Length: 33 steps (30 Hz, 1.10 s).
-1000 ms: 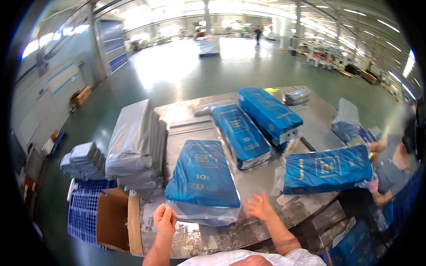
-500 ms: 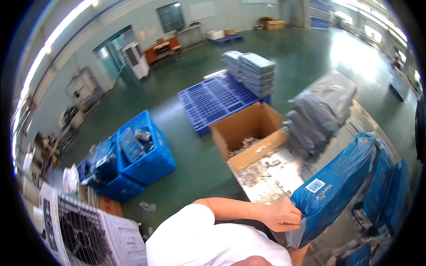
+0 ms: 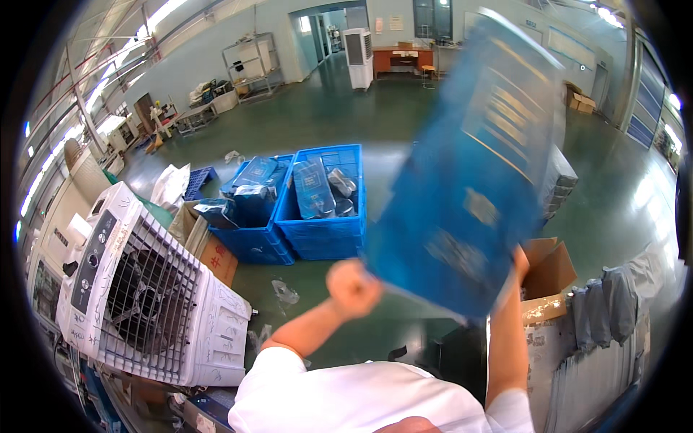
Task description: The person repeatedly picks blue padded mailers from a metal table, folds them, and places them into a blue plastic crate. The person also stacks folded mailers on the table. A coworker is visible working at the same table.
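Observation:
A large, flat blue package [image 3: 469, 173] in clear plastic film is lifted upright and tilted in front of me, smeared by motion. My left hand [image 3: 354, 289] is closed in a fist at its lower left corner. At the lower right edge my right hand [image 3: 520, 265] grips it, its fingers partly hidden behind the package. To the left of the package, two blue crates [image 3: 321, 234] stand side by side on the floor, holding several blue film-wrapped packs [image 3: 314, 187].
A white air cooler [image 3: 216, 339] with a black grille stands close on my left. An open cardboard box [image 3: 552, 270] and a table with grey bagged stacks [image 3: 610, 303] are at the right. Crumpled clear film [image 3: 285, 292] lies on the green floor.
The blue package has come up off the table and swung left, raised high between both hands. My view has turned left, bringing the crates and air cooler nearer the middle.

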Motion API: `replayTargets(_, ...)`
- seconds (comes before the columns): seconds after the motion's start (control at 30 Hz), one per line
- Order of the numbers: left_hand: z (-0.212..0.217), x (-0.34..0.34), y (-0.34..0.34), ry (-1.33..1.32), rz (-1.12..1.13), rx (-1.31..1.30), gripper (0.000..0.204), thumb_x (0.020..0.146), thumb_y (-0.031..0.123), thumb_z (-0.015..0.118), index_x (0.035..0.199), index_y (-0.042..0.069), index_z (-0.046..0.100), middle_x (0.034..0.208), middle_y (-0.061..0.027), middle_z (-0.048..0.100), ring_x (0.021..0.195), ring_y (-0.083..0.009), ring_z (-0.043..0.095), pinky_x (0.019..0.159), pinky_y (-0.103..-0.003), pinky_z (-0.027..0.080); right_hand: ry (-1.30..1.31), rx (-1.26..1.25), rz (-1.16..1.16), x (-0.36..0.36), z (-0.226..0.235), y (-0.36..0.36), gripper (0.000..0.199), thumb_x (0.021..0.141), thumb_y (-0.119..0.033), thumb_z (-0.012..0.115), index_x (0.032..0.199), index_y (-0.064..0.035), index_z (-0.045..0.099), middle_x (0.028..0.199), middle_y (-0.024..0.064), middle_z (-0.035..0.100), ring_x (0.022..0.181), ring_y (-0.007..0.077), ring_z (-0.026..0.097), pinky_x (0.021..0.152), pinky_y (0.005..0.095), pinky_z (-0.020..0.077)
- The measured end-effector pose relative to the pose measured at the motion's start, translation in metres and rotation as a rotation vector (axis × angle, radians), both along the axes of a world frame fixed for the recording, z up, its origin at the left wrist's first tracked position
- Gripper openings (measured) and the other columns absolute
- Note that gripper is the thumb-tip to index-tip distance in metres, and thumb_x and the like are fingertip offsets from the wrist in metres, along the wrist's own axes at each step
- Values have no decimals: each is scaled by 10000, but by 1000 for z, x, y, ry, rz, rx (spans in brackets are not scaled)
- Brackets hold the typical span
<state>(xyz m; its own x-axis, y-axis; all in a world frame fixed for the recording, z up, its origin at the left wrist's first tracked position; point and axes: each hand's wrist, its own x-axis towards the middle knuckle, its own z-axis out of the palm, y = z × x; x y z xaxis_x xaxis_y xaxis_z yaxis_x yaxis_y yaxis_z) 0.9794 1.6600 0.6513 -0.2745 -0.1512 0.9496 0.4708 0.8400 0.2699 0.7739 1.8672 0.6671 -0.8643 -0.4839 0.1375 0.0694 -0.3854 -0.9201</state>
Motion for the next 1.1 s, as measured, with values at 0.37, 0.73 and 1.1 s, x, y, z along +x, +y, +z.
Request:
replayTargets(0.37, -273, 44, -288, -408, 612, 790, 68, 730, 68, 534, 736, 2, 517, 693, -101, 535, 626, -166, 497, 579, -318, 413, 1130, 664, 946, 96, -89, -114, 600, 827, -348, 576, 1303, -39, 380, 1383, 216, 289, 1279, 348, 298, 1038, 418, 286)
replayTargets(0.73, -303, -83, 180, -1642, -984, -349, 340, 792, 294, 584, 1006, 30, 599, 945, -152, 627, 873, -288, 607, 767, -366, 476, 100, 1176, 209, 181, -298, 264, 552, 853, -349, 525, 1223, 52, 445, 1226, 234, 482, 1141, 346, 464, 970, 383, 369)
replayTargets(1.1, -213, -62, 457, -1440, -1580, -1023, 191, 793, 222, 595, 840, 38, 614, 729, -141, 615, 672, -283, 605, 609, -355, 471, -625, 1027, -1431, 398, -266, 483, 256, 808, -272, 596, 859, -22, 615, 726, 96, 635, 684, 204, 613, 618, 333, 479)
